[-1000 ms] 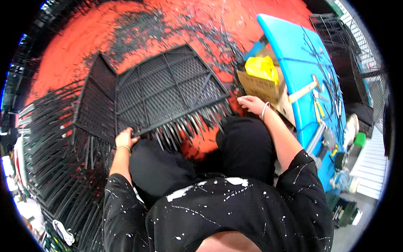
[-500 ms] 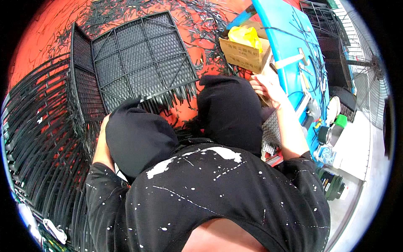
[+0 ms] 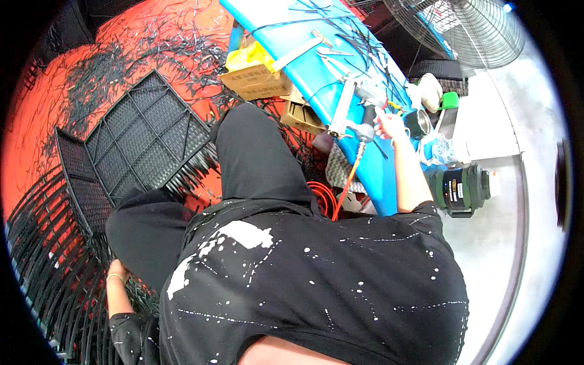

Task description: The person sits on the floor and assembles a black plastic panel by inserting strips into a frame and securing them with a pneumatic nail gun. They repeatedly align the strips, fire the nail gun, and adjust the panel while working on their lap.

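Note:
My right hand (image 3: 389, 125) reaches up onto the blue table (image 3: 304, 58) and closes round the grip of a grey air tool (image 3: 364, 104). An orange hose (image 3: 348, 177) hangs from the tool down to the floor. My left hand (image 3: 113, 285) is low at the left, down among black strips beside my knee. Only its wrist with a thin bracelet shows; the fingers are hidden. A black woven grid panel (image 3: 146, 140) lies on the orange floor in front of my black-trousered knees, with loose strip ends sticking out of its near edge.
Cardboard boxes (image 3: 255, 82) with something yellow in them stand under the table's near end. Black strips, tools and a wooden stick litter the tabletop. A dark mug (image 3: 417, 121), a green cup (image 3: 449, 100), a green jug (image 3: 462, 190) and a big fan (image 3: 456, 27) are at the right. Curved black frames (image 3: 42, 255) are stacked at the left.
I have turned to the right. My right hand has left the floor by the panel and risen to the air tool on the table. My left hand has dropped back beside my knee.

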The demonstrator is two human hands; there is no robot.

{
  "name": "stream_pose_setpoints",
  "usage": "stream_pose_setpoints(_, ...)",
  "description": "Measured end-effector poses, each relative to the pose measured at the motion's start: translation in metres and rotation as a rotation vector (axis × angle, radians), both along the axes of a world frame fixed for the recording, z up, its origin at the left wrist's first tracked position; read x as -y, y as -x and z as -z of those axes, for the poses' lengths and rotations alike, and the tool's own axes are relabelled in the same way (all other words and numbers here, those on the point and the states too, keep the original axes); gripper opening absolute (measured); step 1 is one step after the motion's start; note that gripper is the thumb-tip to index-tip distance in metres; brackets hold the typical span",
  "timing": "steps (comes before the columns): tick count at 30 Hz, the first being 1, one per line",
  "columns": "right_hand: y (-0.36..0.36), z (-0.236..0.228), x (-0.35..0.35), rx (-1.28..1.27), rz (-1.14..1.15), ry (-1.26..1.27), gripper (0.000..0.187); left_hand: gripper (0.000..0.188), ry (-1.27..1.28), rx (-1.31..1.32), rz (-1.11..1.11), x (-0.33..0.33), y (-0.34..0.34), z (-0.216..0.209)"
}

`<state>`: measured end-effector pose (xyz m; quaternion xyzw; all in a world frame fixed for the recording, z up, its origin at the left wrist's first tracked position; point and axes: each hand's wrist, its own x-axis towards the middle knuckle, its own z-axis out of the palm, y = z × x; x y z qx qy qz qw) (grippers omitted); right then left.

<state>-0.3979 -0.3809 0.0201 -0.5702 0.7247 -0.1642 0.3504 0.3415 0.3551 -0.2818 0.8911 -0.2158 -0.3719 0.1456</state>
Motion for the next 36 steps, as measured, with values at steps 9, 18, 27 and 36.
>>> stream_pose_setpoints(9, 0.025, 0.046, 0.038, 0.300, 0.190, -0.231, 0.052, 0.021, 0.016, 0.453, 0.478, 0.121, -0.038, -0.179)
stream_pose_setpoints(18, -0.015, 0.034, 0.025, 0.771, 0.116, -0.316, 0.058, 0.025, 0.060, 0.409, 0.462, 0.219, 0.008, -0.270)
stream_pose_setpoints(27, -0.046, -0.016, 0.010, 0.760, -0.019, -0.329, 0.023, 0.026, -0.135, 0.358, 0.613, 0.304, 0.004, -0.229)
stream_pose_setpoints(36, -0.237, -0.094, -0.047, 0.635, -0.433, 0.269, 0.046, 0.035, -0.322, 0.227, 0.665, 0.400, 0.063, -0.064)
